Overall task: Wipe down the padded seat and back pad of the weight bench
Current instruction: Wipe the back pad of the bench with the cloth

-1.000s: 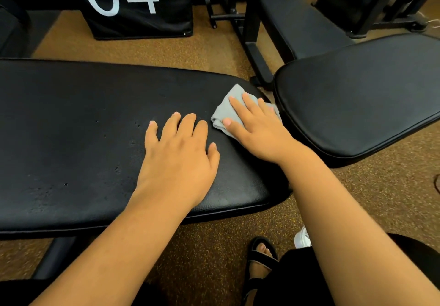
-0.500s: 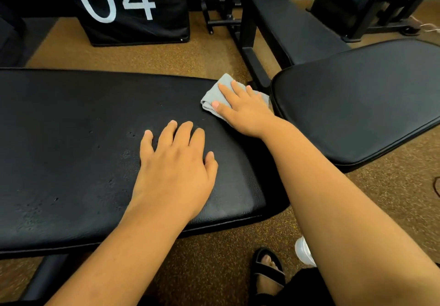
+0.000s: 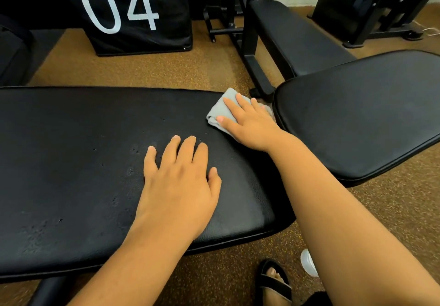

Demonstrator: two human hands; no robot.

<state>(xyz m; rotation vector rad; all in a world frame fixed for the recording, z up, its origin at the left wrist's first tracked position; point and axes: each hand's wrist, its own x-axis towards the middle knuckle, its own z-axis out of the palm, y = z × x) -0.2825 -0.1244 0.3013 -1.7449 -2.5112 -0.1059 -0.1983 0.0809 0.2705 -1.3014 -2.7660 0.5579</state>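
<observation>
The right hand (image 3: 250,124), fingers flat, is pressing the folded grey cloth (image 3: 220,110), now slid up to the long black padded back pad's (image 3: 71,162) far edge at centre frame; the left hand (image 3: 178,181) is resting flat and empty, and the seat pad (image 3: 357,119) is probably still unwiped.

the right hand (image 3: 250,124) hides much of the grey cloth (image 3: 220,111); the long pad (image 3: 71,162) runs off-frame left.

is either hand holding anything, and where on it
Nothing is gripped. The right hand presses flat on the middle of the grey cloth; the left hand rests flat on the bench pad.
</observation>
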